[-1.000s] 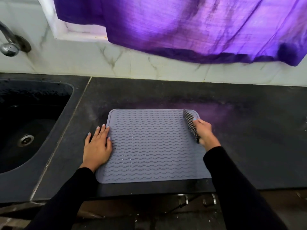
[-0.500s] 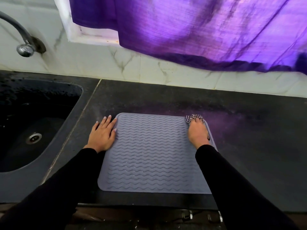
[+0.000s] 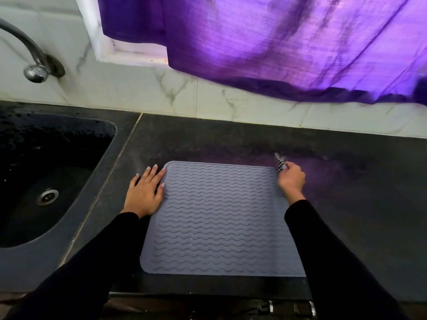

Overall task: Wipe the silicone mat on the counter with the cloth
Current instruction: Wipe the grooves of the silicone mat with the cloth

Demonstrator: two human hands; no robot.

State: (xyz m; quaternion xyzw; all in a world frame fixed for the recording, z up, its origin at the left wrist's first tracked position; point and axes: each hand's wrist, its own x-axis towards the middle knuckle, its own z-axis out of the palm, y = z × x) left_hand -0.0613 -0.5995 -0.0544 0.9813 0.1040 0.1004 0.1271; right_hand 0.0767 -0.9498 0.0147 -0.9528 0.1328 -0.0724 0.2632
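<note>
A grey silicone mat (image 3: 219, 220) with wavy ridges lies flat on the dark counter (image 3: 358, 204), near its front edge. My left hand (image 3: 145, 192) rests flat, fingers spread, across the mat's left edge near the far corner. My right hand (image 3: 291, 179) is at the mat's far right corner, closed around a black-and-white checked cloth (image 3: 280, 160). Only a small bunch of the cloth sticks out beyond my fingers, over the counter just past the corner. The rest of it is hidden in my hand.
A dark sink (image 3: 46, 181) with a metal drain (image 3: 47, 197) lies to the left, under a chrome tap (image 3: 34, 68). A purple curtain (image 3: 288, 47) hangs over the tiled back wall. Drawer handles (image 3: 286, 307) show below the counter's front edge.
My right hand with the cloth has slid from on the mat's far right corner outward to its right edge. The left hand has stayed on the left edge. The camera has shifted.
</note>
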